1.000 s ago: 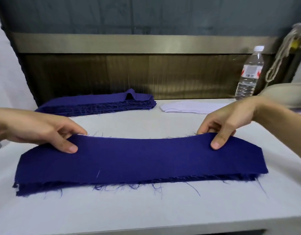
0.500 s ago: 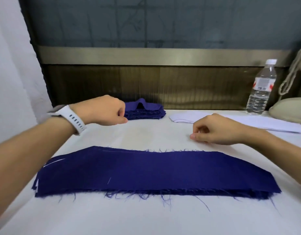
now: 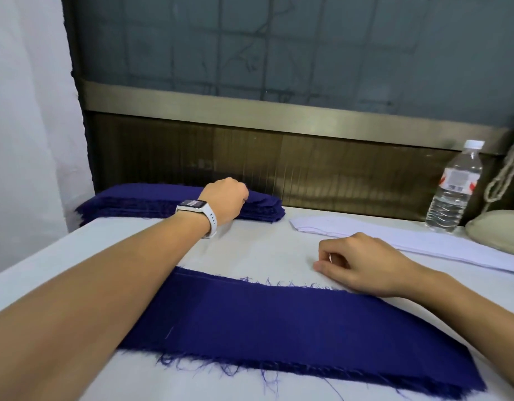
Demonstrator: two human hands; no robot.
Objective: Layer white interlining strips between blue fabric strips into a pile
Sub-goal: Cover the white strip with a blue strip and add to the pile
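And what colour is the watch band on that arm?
The watch band is white. The head view shows it best.

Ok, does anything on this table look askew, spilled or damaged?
Nothing serious. The near blue pile has frayed edges, with loose threads straggling onto the white table along its front and back. The white interlining strips lie flat, and the water bottle stands upright, capped, nothing spilled.
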